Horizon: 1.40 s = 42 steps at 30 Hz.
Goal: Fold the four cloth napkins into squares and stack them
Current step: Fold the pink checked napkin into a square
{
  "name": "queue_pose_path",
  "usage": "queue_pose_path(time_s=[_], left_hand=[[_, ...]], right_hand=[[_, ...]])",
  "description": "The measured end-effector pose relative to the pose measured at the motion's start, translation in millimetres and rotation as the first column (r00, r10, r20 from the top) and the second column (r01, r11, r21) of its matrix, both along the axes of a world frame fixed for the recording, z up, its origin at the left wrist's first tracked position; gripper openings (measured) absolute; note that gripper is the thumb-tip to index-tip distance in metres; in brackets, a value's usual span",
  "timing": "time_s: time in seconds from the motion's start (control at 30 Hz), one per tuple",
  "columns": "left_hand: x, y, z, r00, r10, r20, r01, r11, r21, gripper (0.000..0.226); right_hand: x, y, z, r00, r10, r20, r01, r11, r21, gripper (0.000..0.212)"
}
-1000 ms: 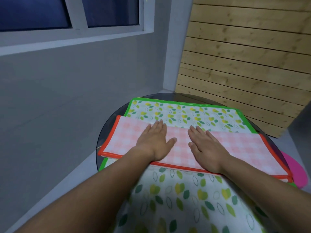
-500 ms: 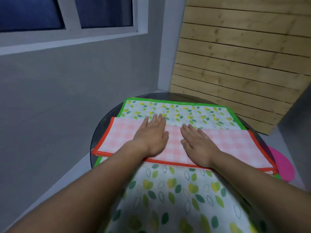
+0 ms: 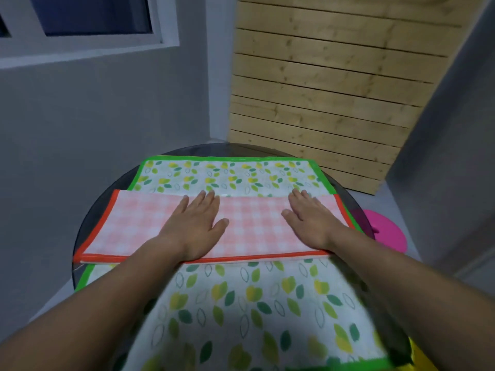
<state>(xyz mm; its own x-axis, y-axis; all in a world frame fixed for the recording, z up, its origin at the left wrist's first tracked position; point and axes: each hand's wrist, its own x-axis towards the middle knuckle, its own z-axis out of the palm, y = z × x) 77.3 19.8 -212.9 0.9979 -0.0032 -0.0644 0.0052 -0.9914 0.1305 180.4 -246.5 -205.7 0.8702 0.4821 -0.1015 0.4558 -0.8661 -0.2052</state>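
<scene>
On a round glass table (image 3: 187,152), I am pressing 2 flat hands, fingers straight, on a folded pink checked napkin (image 3: 254,226): left hand (image 3: 195,223) mid-strip, right hand (image 3: 310,220) near its right end. It is lying across a leaf-print napkin (image 3: 227,175), reaching almost rim to rim. Wooden slats (image 3: 334,89) are standing behind.

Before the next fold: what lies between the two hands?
Head view: only bare pink checked napkin lies between the left hand and right hand.
</scene>
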Motion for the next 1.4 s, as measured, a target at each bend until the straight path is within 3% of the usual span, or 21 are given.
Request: queue_pose_path(time_s=[0.1, 0.3, 0.37, 0.47, 0.57, 0.73, 0.9, 1.0, 1.07, 1.1, 1.17, 1.23, 1.33, 1.4], left_hand=[[3, 0, -2, 1.0, -0.004, 0.008, 0.004, 1.0, -0.009, 0.069], [5, 2, 3, 0.999, -0.005, -0.033, 0.003, 0.998, -0.063, 0.069], [6, 7, 14, 1.0, -0.012, 0.014, 0.014, 0.995, -0.1, 0.057], [10, 20, 33, 0.993, 0.029, 0.111, -0.031, 0.999, 0.016, 0.031], [15, 31, 43, 0.99, 0.129, 0.053, -0.133, 0.988, 0.083, 0.023], [15, 36, 53, 0.986, 0.164, 0.009, -0.162, 0.983, -0.09, 0.013], [7, 43, 64, 0.965, 0.243, -0.098, -0.261, 0.928, -0.265, 0.034], [-5, 43, 68, 0.915, 0.379, -0.136, -0.401, 0.819, -0.411, 0.048], [-16, 37, 68, 0.864, 0.482, -0.143, -0.483, 0.717, -0.503, 0.023], [-19, 35, 65, 0.832, 0.529, -0.169, -0.528, 0.66, -0.534, 0.041], [-28, 25, 58, 0.755, 0.619, -0.215, -0.597, 0.514, -0.616, 0.057], [-37, 14, 50, 0.703, 0.653, -0.282, -0.607, 0.345, -0.716, 0.045], [-52, -4, 38, 0.641, 0.663, -0.387, -0.575, 0.081, -0.814, 0.053], [-62, -18, 33, 0.641, 0.649, -0.411, -0.515, -0.033, -0.857, 0.055]], right_hand=[[11, -31, -2, 0.996, -0.088, 0.028, 0.089, 0.996, -0.019, 0.068], [11, -33, -6, 0.994, -0.066, 0.089, 0.069, 0.997, -0.022, 0.068], [10, -34, -5, 0.994, -0.062, 0.092, 0.063, 0.998, -0.011, 0.068], [7, -35, -3, 0.994, -0.058, 0.093, 0.054, 0.997, 0.053, 0.066], [-2, -35, 5, 0.99, -0.025, 0.141, 0.01, 0.994, 0.109, 0.054], [-27, -19, 25, 0.985, 0.098, 0.145, -0.119, 0.981, 0.151, 0.049], [-55, -1, 39, 0.982, 0.181, 0.057, -0.189, 0.96, 0.207, 0.046], [-73, 10, 46, 0.974, 0.224, 0.042, -0.228, 0.948, 0.224, 0.042], [-84, 16, 49, 0.969, 0.244, 0.026, -0.243, 0.937, 0.25, 0.04], [-88, 19, 49, 0.965, 0.262, 0.027, -0.26, 0.932, 0.251, 0.039], [-97, 24, 50, 0.948, 0.316, 0.026, -0.313, 0.918, 0.242, 0.037], [-105, 29, 53, 0.935, 0.355, -0.003, -0.345, 0.912, 0.223, 0.036], [-117, 34, 57, 0.906, 0.422, -0.032, -0.408, 0.891, 0.201, 0.039], [-122, 33, 56, 0.89, 0.454, -0.045, -0.437, 0.877, 0.2, 0.036]])
